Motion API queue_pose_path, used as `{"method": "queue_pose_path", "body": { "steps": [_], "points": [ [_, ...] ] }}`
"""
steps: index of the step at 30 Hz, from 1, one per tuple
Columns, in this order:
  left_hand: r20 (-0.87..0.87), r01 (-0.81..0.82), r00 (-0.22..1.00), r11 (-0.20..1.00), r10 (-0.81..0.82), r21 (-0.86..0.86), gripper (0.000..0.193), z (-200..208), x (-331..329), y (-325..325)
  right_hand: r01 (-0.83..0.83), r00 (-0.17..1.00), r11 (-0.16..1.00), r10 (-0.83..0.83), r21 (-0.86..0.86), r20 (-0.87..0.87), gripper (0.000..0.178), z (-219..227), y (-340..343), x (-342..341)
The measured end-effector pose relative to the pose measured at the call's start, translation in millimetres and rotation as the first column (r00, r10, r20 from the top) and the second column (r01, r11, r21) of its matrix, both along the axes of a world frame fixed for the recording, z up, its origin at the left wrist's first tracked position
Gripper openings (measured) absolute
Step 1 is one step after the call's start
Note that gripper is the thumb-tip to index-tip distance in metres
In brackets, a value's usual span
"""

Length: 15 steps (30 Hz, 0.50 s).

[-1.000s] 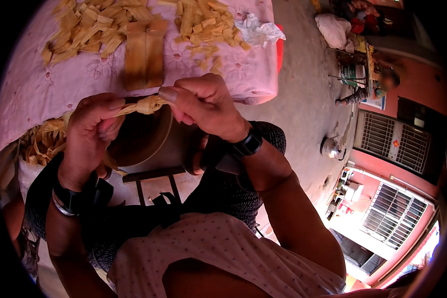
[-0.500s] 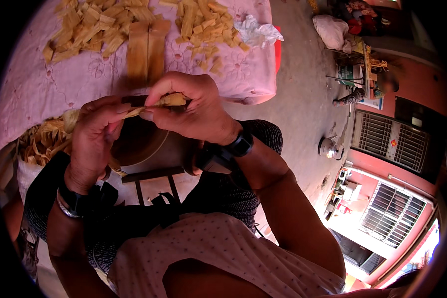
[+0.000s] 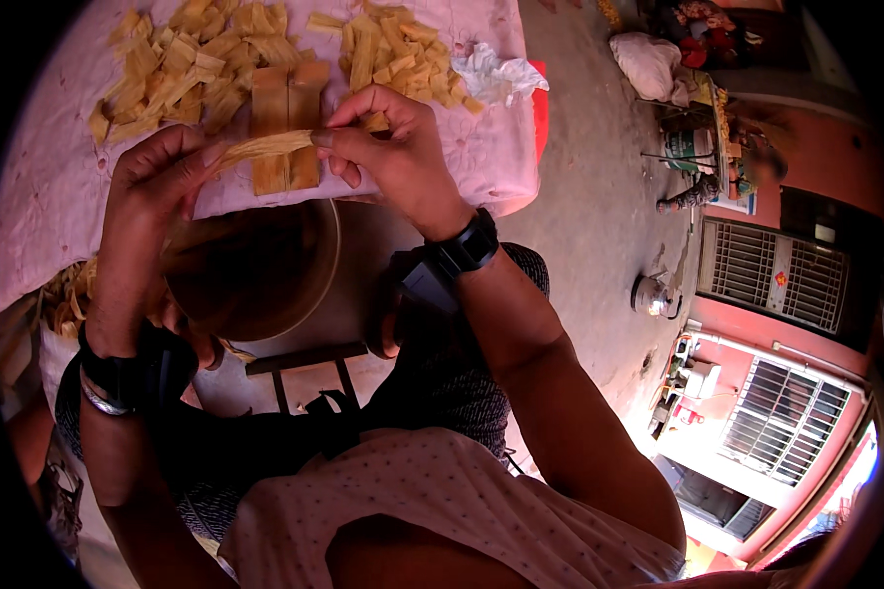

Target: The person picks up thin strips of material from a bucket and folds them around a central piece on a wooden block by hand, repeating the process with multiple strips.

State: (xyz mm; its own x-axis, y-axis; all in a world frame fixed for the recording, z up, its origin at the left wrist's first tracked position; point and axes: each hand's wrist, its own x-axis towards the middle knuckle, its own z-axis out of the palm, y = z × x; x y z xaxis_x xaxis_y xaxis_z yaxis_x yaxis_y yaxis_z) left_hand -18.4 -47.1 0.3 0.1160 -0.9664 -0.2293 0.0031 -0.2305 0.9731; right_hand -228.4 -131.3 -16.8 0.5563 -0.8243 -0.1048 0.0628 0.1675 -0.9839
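A pale yellow strip, like dried husk or leaf, (image 3: pixel 270 146) is stretched level between my hands. Its left end is pinched in my left hand (image 3: pixel 167 167). My right hand (image 3: pixel 388 147) grips the other end between thumb and forefinger, and a short yellow bit shows beyond that thumb. Beneath the strip lies a pair of brown wooden slats (image 3: pixel 287 113) at the table's near edge. Behind them on the pink cloth (image 3: pixel 59 196) are one heap of cut yellow pieces (image 3: pixel 182 64) on the left and a smaller heap (image 3: pixel 388 54) on the right.
A crumpled white plastic bag (image 3: pixel 501 74) rests near the table's right edge. Below the table edge stands a round, dark-insided basin (image 3: pixel 332 265). More strips fill a white sack (image 3: pixel 69 294) at lower left. A kettle (image 3: pixel 650 294) stands on the concrete floor, right.
Both hands have moved up and away from me, from over the basin to above the slats. They are farther apart, and the strip now shows longer and straighter.
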Motion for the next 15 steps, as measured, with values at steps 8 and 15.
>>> {"method": "queue_pose_path", "body": {
  "steps": [8,15],
  "points": [
    [0.065,-0.019,0.998,0.998,0.015,0.056,0.017,-26.7,-2.3,-16.2,0.041,0.984,0.991,-0.063,-0.130,-0.165,0.009,-20.8,-9.1,6.0],
    [0.097,-0.060,0.993,0.996,0.066,-0.067,0.011,-22.9,-9.0,5.6,-0.099,0.977,0.828,-0.026,-0.552,-0.214,0.015,-7.0,11.8,-1.9]
  ]
}}
